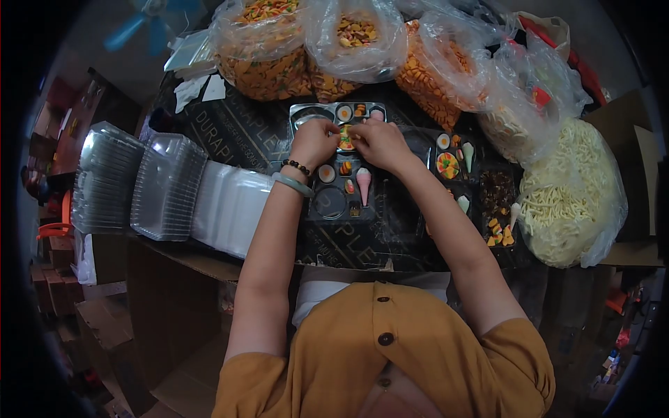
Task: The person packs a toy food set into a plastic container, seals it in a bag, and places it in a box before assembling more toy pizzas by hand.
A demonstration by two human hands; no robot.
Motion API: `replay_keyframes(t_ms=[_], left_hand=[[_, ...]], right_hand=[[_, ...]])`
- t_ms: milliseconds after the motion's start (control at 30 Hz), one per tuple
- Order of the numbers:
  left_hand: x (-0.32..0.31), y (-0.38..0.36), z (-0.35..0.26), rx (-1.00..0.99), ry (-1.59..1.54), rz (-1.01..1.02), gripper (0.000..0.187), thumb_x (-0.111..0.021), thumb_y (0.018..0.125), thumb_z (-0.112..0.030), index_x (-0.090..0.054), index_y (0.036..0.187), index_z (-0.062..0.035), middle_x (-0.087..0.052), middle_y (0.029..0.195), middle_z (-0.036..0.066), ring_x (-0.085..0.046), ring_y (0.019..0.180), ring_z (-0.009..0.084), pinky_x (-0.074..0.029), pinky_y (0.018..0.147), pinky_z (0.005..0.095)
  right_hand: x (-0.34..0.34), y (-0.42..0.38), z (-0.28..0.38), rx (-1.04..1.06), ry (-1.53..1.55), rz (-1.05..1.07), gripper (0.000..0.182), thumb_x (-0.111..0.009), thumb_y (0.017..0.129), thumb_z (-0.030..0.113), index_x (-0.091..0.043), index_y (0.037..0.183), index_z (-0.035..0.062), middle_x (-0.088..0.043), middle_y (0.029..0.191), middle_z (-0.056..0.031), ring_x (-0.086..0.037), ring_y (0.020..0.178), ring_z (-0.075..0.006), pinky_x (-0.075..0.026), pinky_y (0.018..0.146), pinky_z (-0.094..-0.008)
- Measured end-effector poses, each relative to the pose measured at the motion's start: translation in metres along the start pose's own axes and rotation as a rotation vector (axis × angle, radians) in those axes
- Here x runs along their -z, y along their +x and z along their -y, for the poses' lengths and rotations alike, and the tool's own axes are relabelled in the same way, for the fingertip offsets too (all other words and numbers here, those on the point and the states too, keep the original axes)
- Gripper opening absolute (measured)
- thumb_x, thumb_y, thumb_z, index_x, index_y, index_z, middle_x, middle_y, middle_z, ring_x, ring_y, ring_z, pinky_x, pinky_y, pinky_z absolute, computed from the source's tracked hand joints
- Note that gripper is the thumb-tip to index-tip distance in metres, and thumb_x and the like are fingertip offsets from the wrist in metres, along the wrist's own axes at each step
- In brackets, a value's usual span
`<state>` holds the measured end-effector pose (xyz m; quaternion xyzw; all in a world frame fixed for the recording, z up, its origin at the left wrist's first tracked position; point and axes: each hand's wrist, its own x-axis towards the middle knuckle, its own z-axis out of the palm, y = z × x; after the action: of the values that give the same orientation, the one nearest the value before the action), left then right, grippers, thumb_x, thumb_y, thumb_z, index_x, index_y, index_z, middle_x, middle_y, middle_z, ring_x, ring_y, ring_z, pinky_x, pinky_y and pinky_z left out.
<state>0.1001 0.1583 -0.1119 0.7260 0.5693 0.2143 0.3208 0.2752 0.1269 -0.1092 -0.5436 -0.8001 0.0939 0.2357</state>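
Observation:
My left hand (316,144) and my right hand (378,143) meet over the far clear plastic tray (302,110). Between their closed fingertips is a round, colourful pizza-shaped candy (345,138), touched from both sides. A fried-egg candy (343,113) and a burger-shaped candy (359,110) lie in that tray beyond my fingers. Nearer me sits a second compartment tray (311,211). It contains an egg candy (326,173), a pink ice-cream-cone candy (363,187) and other small pieces; its round compartment shows no candy. My fingers hide part of the far tray.
Stacks of clear plastic trays (167,188) stand left. Bags of orange candy pieces (265,66) line the back. A large bag of pale, noodle-like strands (568,191) sits right, beside a dark container of loose candies (497,202). More filled trays (448,166) lie right of my forearm.

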Motion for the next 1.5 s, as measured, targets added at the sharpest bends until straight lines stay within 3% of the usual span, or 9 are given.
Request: replay_keyframes(t_ms=[100,167,333,500,733,833,900,1000,1500], left_hand=[[-0.007,0.008,0.016,-0.024,-0.248,-0.052,0.027,-0.064,0.079,-0.011,-0.063,0.101,0.0045,-0.064,0.079,0.005,-0.058,0.067,0.0127,-0.045,0.060,0.0236],[0.011,-0.014,-0.004,0.134,-0.735,0.060,0.036,-0.056,0.084,-0.005,-0.053,0.118,0.0030,-0.063,0.095,0.004,-0.059,0.079,0.0109,-0.045,0.065,0.0213],[0.019,-0.069,-0.013,0.112,-1.150,0.151,0.045,-0.053,0.085,0.001,-0.043,0.129,0.0018,-0.060,0.107,0.007,-0.059,0.085,0.0096,-0.047,0.067,0.0194],[0.007,-0.107,-0.011,0.038,-1.164,0.070,0.050,-0.060,0.085,-0.002,-0.040,0.131,0.0013,-0.059,0.104,0.006,-0.056,0.079,0.0070,-0.047,0.064,0.0184],[0.009,-0.142,-0.002,0.078,-1.023,0.020,0.040,-0.061,0.084,-0.002,-0.049,0.122,0.0009,-0.060,0.102,0.006,-0.059,0.080,0.0081,-0.048,0.060,0.0182],[0.012,-0.150,0.009,0.179,-0.903,-0.009,0.035,-0.061,0.085,-0.003,-0.053,0.118,0.0014,-0.062,0.098,0.006,-0.060,0.079,0.0078,-0.047,0.059,0.0180],[0.012,-0.153,0.014,0.216,-0.810,-0.080,0.033,-0.059,0.085,-0.003,-0.053,0.118,0.0023,-0.063,0.097,0.007,-0.060,0.078,0.0074,-0.045,0.057,0.0174],[0.012,-0.159,0.011,0.222,-0.956,-0.126,0.033,-0.056,0.086,-0.002,-0.052,0.119,0.0026,-0.062,0.097,0.007,-0.060,0.077,0.0071,-0.043,0.056,0.0164],[-0.002,-0.155,0.024,0.169,-0.787,-0.128,0.031,-0.049,0.088,0.000,-0.051,0.119,0.0022,-0.060,0.098,0.006,-0.058,0.075,0.0065,-0.044,0.059,0.0161]], right_hand=[[0.012,0.004,0.006,-0.015,-0.039,0.098,0.022,-0.064,0.077,0.017,-0.066,0.098,0.0107,-0.064,0.082,-0.0095,-0.062,0.080,-0.0271,-0.046,0.071,-0.0388],[0.021,0.002,0.012,-0.037,-0.028,0.145,0.023,-0.064,0.078,0.018,-0.066,0.099,0.0098,-0.064,0.081,-0.0101,-0.062,0.079,-0.0266,-0.047,0.070,-0.0377],[0.014,-0.021,0.034,-0.257,0.711,0.041,0.026,-0.063,0.086,0.018,-0.064,0.105,0.0016,-0.067,0.092,-0.0094,-0.064,0.079,-0.0149,-0.049,0.071,-0.0249],[0.031,-0.043,0.071,-0.458,0.934,0.290,0.023,-0.062,0.086,0.015,-0.061,0.101,-0.0032,-0.065,0.083,-0.0053,-0.061,0.075,-0.0104,-0.048,0.065,-0.0226],[0.007,-0.064,0.080,-0.280,0.888,0.163,0.011,-0.062,0.085,0.011,-0.060,0.089,0.0009,-0.065,0.080,-0.0076,-0.063,0.072,-0.0131,-0.049,0.065,-0.0276],[0.007,-0.065,0.087,-0.158,0.735,0.029,0.007,-0.059,0.083,0.004,-0.060,0.090,0.0024,-0.064,0.083,-0.0089,-0.063,0.075,-0.0202,-0.050,0.066,-0.0321],[-0.005,-0.065,0.082,0.215,0.476,-0.060,0.012,-0.057,0.078,-0.002,-0.062,0.087,0.0046,-0.063,0.085,-0.0070,-0.061,0.083,-0.0251,-0.047,0.072,-0.0353],[-0.009,-0.069,0.073,0.364,0.101,-0.108,0.017,-0.056,0.074,-0.003,-0.065,0.083,0.0081,-0.061,0.085,-0.0043,-0.058,0.088,-0.0237,-0.042,0.081,-0.0358],[-0.008,-0.068,0.088,0.231,0.100,0.120,0.009,-0.065,0.073,0.014,-0.061,0.079,0.0099,-0.059,0.082,-0.0060,-0.057,0.087,-0.0237,-0.036,0.083,-0.0389]])
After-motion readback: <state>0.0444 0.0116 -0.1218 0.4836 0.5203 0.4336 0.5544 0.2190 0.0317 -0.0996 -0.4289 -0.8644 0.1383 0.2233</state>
